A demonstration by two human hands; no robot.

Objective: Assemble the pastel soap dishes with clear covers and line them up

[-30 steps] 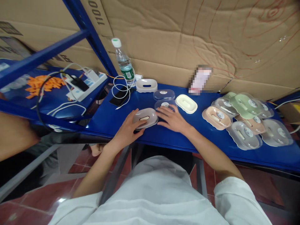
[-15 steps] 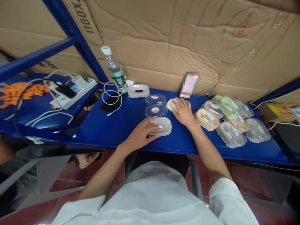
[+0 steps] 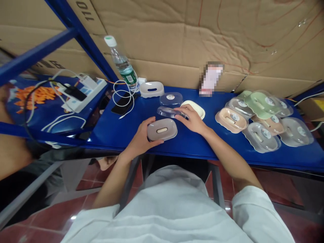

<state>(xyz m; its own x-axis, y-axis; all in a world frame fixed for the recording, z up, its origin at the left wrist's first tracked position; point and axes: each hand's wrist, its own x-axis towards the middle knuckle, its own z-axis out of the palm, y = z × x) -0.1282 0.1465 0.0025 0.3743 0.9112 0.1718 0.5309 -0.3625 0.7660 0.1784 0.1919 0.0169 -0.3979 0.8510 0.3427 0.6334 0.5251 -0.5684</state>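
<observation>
My left hand point(image 3: 141, 136) grips a grey-brown oval soap box base point(image 3: 162, 130), tilted up off the blue shelf point(image 3: 192, 145). My right hand point(image 3: 192, 118) pinches a clear oval lid point(image 3: 169, 112) and holds it just above and behind the base. A cream oval base point(image 3: 196, 107) lies right behind my right hand. A second clear lid point(image 3: 171, 99) with a round sticker rests farther back, and a white base point(image 3: 152, 89) stands by the cardboard wall.
Several lidded soap boxes point(image 3: 263, 118) in peach, green and grey crowd the right of the shelf. A water bottle point(image 3: 122, 65), a phone with white cable point(image 3: 124, 103), and a power strip point(image 3: 83, 91) sit at the left. Another person's arm point(image 3: 11, 153) shows far left.
My right hand left the cream base and picked up the clear lid near the grey-brown base. My left hand has raised and tilted that base off the shelf.
</observation>
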